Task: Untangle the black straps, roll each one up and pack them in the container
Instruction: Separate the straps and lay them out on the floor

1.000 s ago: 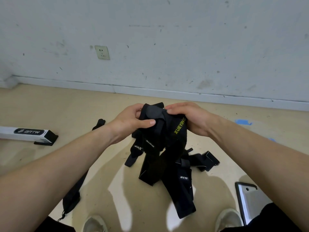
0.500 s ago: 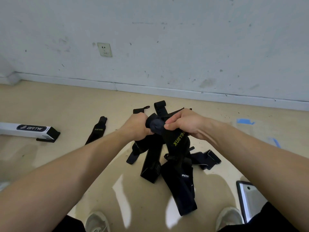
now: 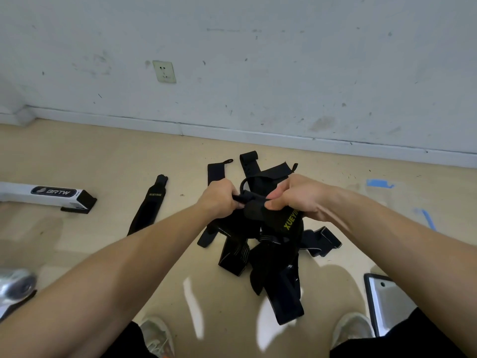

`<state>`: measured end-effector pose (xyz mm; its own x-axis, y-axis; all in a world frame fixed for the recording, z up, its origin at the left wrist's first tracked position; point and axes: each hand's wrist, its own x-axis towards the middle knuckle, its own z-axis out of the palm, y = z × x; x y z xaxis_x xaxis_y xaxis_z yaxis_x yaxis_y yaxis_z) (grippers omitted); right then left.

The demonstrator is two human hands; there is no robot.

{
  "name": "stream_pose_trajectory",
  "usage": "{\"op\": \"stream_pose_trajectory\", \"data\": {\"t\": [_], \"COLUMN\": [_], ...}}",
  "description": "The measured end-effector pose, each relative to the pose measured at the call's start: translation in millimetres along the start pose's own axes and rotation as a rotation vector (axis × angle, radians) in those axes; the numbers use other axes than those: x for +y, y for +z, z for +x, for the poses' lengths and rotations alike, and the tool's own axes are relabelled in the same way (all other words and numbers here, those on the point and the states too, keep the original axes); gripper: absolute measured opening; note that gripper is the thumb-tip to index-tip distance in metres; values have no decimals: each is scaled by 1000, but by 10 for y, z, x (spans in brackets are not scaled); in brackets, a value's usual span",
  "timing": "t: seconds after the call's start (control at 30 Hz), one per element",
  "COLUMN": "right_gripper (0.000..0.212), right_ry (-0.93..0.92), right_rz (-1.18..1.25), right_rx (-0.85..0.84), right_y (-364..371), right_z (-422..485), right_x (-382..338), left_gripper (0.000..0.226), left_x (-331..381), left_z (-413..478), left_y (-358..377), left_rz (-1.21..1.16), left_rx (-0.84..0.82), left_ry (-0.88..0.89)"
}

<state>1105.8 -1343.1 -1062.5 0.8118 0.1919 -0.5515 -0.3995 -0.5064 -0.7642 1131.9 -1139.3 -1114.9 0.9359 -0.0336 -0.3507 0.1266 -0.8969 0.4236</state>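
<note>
A tangled bundle of black straps (image 3: pixel 271 244) hangs from both hands over the beige floor, its lower ends trailing on the floor between my shoes. One strap shows yellow "XUEYING" lettering. My left hand (image 3: pixel 219 200) is closed on a strap end at the top of the bundle. My right hand (image 3: pixel 294 195) pinches the same knot from the right, fingertips almost touching the left hand. A single black strap (image 3: pixel 148 208) lies flat on the floor to the left, apart from the bundle. More strap ends (image 3: pixel 247 164) lie on the floor beyond my hands.
A white box with black "BRTW" label (image 3: pixel 49 196) lies at the left. A metal-looking container edge (image 3: pixel 382 301) sits at the lower right beside my right shoe. A silver object (image 3: pixel 15 282) shows at the left edge. The wall and skirting run across the back; blue tape marks the floor at right.
Both hands have lowered and moved away from me with the bundle, and more of the straps now rests on the floor. The grip has tightened on the top knot.
</note>
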Motion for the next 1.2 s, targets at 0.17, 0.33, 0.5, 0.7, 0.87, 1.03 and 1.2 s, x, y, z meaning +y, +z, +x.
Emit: {"op": "stream_pose_trajectory", "data": {"t": [0.17, 0.33, 0.5, 0.7, 0.87, 1.03, 1.2], "right_gripper": [10, 13, 4, 16, 6, 29, 78], "right_ry": [-46, -80, -80, -135, -194, -212, 5], "right_rz": [74, 115, 171, 291, 472, 645, 658], "right_rx": [-27, 6, 8, 35, 184, 252, -1], "right_y": [-301, -350, -263, -149, -9, 130, 555], "right_z": [-176, -175, -212, -230, -166, -108, 69], "right_x": [122, 207, 228, 144, 2, 33, 556], "left_gripper": [40, 35, 37, 60, 73, 34, 16], "left_x": [-157, 116, 55, 237, 566, 397, 244], "left_z": [-7, -131, -133, -315, -484, -479, -480], "left_y": [-134, -55, -195, -82, -7, 66, -16], "left_rz": [-93, -319, -206, -261, -1029, -1025, -1261], "left_rx": [-70, -227, -372, -240, -382, -233, -113], "left_ry": [-40, 77, -84, 6, 120, 188, -3]}}
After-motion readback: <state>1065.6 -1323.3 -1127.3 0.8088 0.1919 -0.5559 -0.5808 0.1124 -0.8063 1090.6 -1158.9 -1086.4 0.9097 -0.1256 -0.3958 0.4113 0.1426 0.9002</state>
